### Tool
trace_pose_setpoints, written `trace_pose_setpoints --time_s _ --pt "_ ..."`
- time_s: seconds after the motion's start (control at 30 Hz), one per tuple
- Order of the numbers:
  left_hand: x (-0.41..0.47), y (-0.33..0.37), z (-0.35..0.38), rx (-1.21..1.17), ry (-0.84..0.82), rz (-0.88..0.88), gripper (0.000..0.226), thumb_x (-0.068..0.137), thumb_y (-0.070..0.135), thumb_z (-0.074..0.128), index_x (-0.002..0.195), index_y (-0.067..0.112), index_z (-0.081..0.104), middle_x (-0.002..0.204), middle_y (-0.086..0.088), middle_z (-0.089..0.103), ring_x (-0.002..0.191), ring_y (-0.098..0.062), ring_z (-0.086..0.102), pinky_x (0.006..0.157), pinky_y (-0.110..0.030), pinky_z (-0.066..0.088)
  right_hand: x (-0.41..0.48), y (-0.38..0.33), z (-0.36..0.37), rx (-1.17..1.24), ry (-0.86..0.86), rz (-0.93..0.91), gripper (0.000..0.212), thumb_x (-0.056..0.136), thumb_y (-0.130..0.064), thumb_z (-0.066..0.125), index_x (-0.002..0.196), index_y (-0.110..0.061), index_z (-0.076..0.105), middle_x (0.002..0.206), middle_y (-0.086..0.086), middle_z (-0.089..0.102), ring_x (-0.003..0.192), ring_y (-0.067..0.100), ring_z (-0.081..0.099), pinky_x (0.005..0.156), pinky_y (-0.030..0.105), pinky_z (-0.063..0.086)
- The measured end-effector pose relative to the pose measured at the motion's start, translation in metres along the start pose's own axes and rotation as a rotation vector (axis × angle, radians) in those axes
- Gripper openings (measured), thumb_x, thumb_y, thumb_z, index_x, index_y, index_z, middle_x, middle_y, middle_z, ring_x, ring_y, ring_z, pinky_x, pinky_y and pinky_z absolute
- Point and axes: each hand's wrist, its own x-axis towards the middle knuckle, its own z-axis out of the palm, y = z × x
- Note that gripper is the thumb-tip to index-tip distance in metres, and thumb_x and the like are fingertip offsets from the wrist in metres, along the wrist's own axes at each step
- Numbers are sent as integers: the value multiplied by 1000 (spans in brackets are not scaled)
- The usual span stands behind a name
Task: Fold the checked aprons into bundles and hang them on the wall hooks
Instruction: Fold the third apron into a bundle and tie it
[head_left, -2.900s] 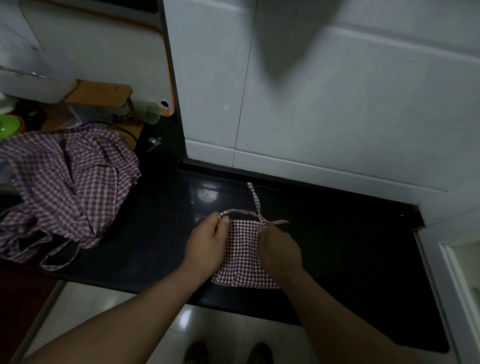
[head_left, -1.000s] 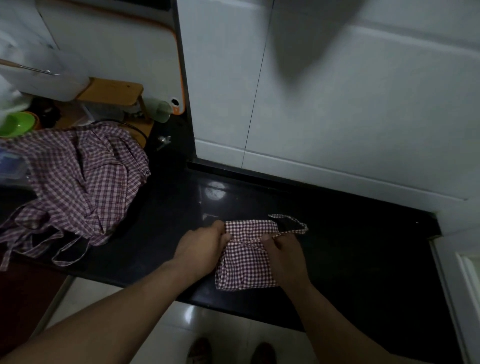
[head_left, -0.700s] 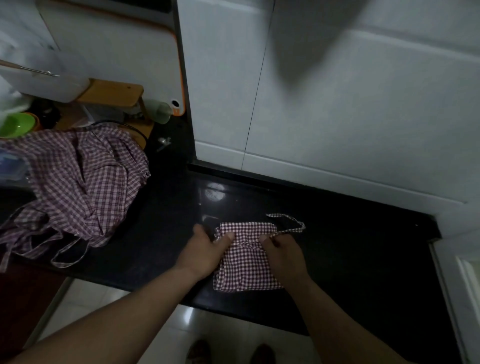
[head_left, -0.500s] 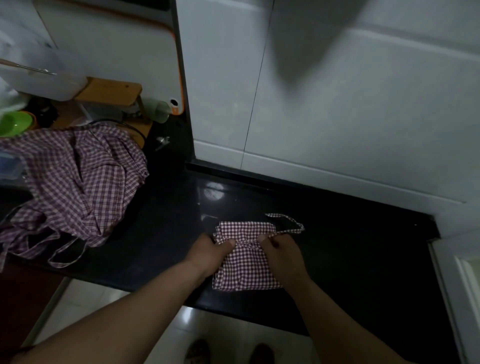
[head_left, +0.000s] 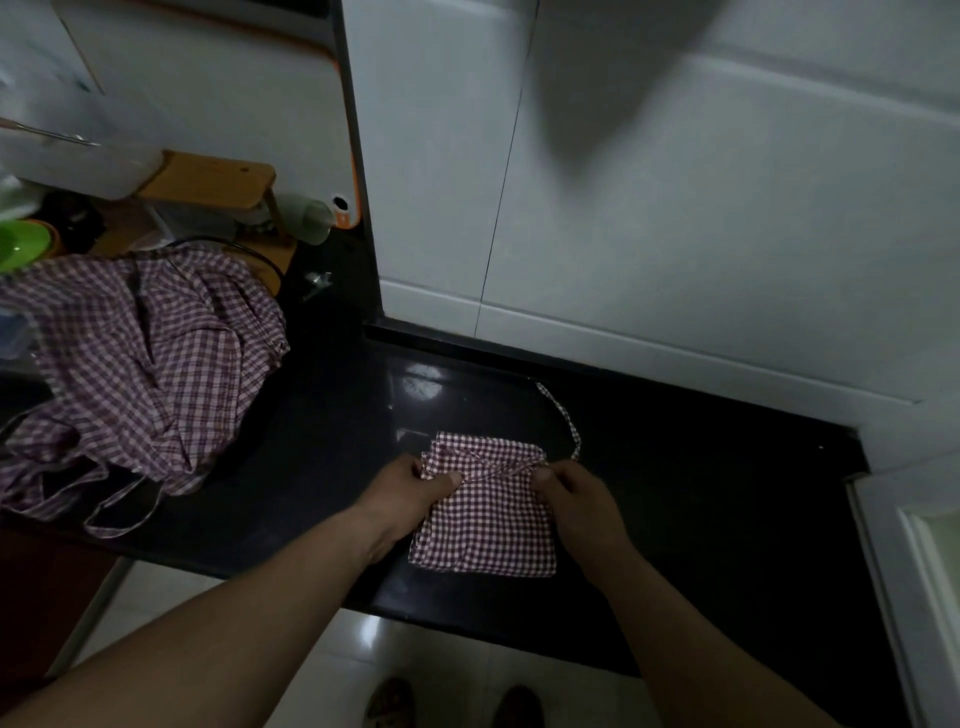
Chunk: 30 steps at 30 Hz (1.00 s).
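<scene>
Red-checked apron bundle (head_left: 485, 525) lying on black counter (head_left: 727, 519), my left hand (head_left: 410, 493) pinching its top-left corner, my right hand (head_left: 576, 499) pinching its strap (head_left: 567, 418), unfolded aprons (head_left: 140, 364) lying heaped at left.

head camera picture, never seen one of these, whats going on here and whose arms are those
There is no machine here. The camera sits on a person's head and looks forward and down, so the two bare arms coming in from the bottom are that person's own. This is the only view.

The left hand pinches the left edge of a small folded checked bundle, an apron, which lies on the black counter. The right hand pinches the strap at the bundle's right edge, and the strap's loose end trails toward the white wall.

To the left, a pile of unfolded checked cloth lies on the counter, with a green bowl behind it. The person's shoes show on the floor below. No hooks are in view.
</scene>
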Motion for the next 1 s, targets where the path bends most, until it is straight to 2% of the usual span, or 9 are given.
trace_pose_setpoints --time_s 0.23,0.33,0.4,0.53,0.6,0.7,0.8,0.9,1.0 --pt "-4 10 3 9 -39 11 17 90 16 79 98 19 65 100 -1 75 88 -13 73 71 -22 56 2 3 18 -326 -53 -224 26 99 -29 62 85 -11 72 85 -2 68 77 2 53 79 33 44" --pt "-2 5 3 78 -4 27 28 88 24 82 107 17 61 113 -6 74 96 -16 71 82 -30 58 -1 3 23 -348 -37 -186 25 87 -50 57 95 -30 72 101 -6 66 98 13 60 93 38 49" --pt "0 -1 3 225 99 111 48 86 31 83 122 18 54 123 -4 67 103 -14 66 91 -33 55 -7 2 23 -311 -57 -177 42 80 -56 45 105 -35 72 113 -6 66 108 15 60 101 42 48" --pt "1 -5 -1 749 300 512 83 85 39 78 155 35 33 143 -2 36 127 -20 41 107 -43 42 -12 -9 27 -346 -90 -126 57 82 -62 30 114 -38 70 126 -5 63 121 18 56 110 49 41" --pt "4 -1 -3 1010 301 663 77 86 42 73 154 39 37 146 -3 38 130 -26 41 103 -47 43 -11 -20 34 -429 -65 -77 63 90 -71 22 111 -36 69 126 -5 63 121 19 56 109 51 40" --pt "12 12 -4 1279 171 819 54 91 44 60 144 40 50 135 4 50 119 -24 47 90 -41 40 -11 -37 47 -440 15 30 79 91 -82 17 108 -31 73 122 -3 68 118 21 59 106 50 40" --pt "17 21 -8 1371 60 813 49 93 47 49 141 39 55 123 7 55 111 -23 48 84 -39 35 -3 -56 57 -364 85 227 77 90 -83 28 109 -25 75 124 1 69 119 25 60 106 51 36" --pt "19 23 -9 1356 -27 741 58 94 54 24 141 43 56 131 14 56 111 -18 46 86 -38 32 14 -64 59 -214 102 450 55 87 -62 58 119 -19 71 131 3 66 123 30 59 108 47 33" --pt "25 25 -10 1224 -107 647 42 104 40 36 137 41 61 138 15 57 114 -20 45 92 -39 36 29 -59 57 -1 25 492 58 76 -47 69 123 -12 69 130 10 67 120 34 62 107 42 44"
